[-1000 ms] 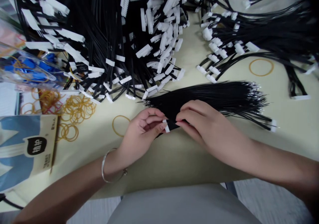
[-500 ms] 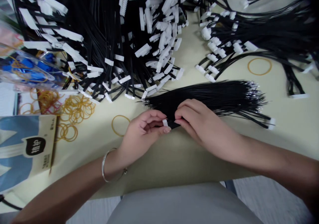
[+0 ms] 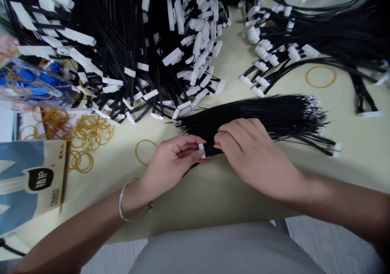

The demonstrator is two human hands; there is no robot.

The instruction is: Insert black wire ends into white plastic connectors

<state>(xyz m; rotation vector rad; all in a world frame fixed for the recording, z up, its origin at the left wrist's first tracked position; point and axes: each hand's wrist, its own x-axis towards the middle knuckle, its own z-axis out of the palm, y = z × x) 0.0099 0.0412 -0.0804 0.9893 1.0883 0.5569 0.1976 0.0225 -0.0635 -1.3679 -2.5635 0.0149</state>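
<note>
**Left hand (image 3: pixel 173 158):** fingers and thumb pressed together, pinching a white connector (image 3: pixel 201 151) at the near end of the wire bundle.

**Right hand (image 3: pixel 252 156):** fingers curled and pressed onto the black wire bundle (image 3: pixel 252 121), just beside the connector; the two hands nearly touching.

**Wire bundle position:** lying across the worktop (image 3: pixel 219 197), in front of the person, its bare metal wire ends fanned out to the right, a few wires ending in white connectors.

**Left wrist:** metal bangle (image 3: pixel 122 201) worn.

**Far side of worktop:** large heap of black wires with white connectors (image 3: pixel 137 50) at centre-left; second heap (image 3: pixel 304 38) at right, well apart from the hands.

**Left side of worktop:** loose rubber bands (image 3: pixel 89 134), one single rubber band (image 3: pixel 144 152) just beside the left hand, a printed paper bag (image 3: pixel 30 184), and a transparent plastic bag (image 3: pixel 30 81) holding blue items.
</note>
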